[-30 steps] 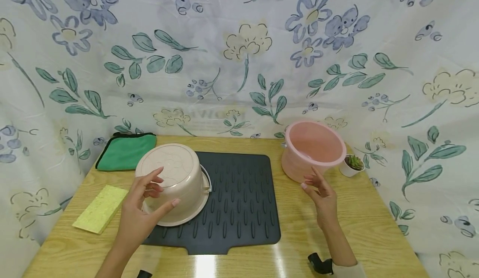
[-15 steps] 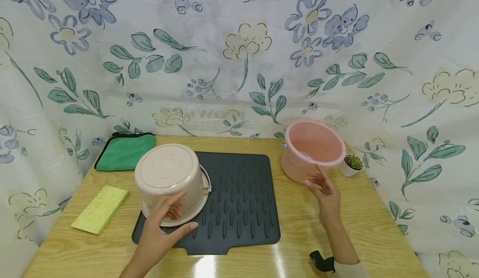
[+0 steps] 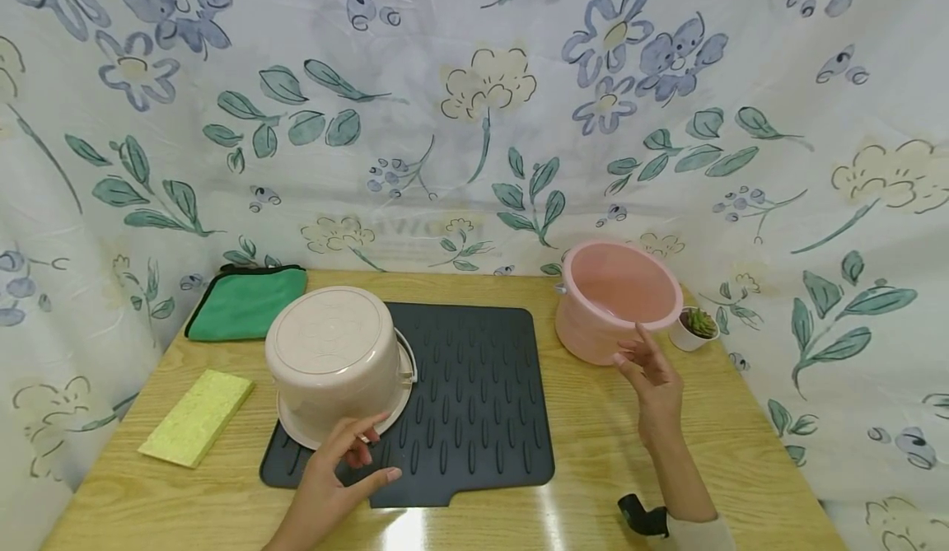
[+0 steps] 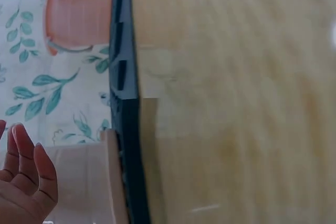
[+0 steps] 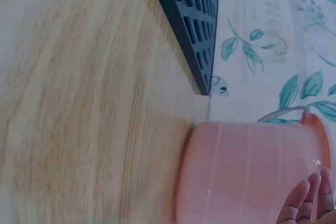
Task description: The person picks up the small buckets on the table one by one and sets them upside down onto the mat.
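Observation:
A cream bucket stands upside down on the left part of a dark grey drying mat, its handle lying along the rim. In front of it, low over the mat's near edge, is my left hand, fingers loosely bent and holding nothing. A pink bucket stands upright at the back right of the table. My right hand is at the near side of that bucket, fingertips close to its rim, fingers relaxed with nothing in them. The right wrist view shows the fingers overlapping the pink bucket's wall.
A yellow sponge and a folded green cloth with black edging lie on the left of the wooden table. A small potted succulent stands right of the pink bucket. A flowered curtain hangs behind the table.
My left hand has moved down and right, from over the cream bucket to its near rim. My right hand has shifted slightly right. Both buckets stay put.

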Demonstrator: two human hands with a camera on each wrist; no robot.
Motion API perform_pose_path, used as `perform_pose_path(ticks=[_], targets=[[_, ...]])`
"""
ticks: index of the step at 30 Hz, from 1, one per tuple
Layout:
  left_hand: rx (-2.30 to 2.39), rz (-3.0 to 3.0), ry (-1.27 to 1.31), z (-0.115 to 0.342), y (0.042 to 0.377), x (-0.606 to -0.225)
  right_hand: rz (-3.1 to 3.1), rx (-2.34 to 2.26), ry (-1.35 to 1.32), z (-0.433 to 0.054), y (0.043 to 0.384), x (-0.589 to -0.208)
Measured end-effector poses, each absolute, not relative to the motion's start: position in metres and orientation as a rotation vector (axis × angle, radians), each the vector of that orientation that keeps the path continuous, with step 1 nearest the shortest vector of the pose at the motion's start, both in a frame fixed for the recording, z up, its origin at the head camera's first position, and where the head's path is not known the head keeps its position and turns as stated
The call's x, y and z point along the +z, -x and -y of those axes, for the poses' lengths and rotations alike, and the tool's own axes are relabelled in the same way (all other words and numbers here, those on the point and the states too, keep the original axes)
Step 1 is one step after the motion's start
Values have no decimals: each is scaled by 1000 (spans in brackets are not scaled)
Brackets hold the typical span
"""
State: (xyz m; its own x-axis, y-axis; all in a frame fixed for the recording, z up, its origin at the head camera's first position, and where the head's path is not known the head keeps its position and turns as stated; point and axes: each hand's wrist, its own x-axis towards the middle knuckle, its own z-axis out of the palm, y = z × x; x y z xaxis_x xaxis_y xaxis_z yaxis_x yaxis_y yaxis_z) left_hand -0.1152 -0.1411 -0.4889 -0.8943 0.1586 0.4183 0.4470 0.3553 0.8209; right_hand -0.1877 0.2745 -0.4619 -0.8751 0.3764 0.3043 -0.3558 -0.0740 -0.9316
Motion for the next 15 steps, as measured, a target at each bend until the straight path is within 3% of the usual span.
perform_pose_path(ticks=[15], targets=[[-1550,2655,520,151,113,-504,1676,1987,75,-280,196,-454]])
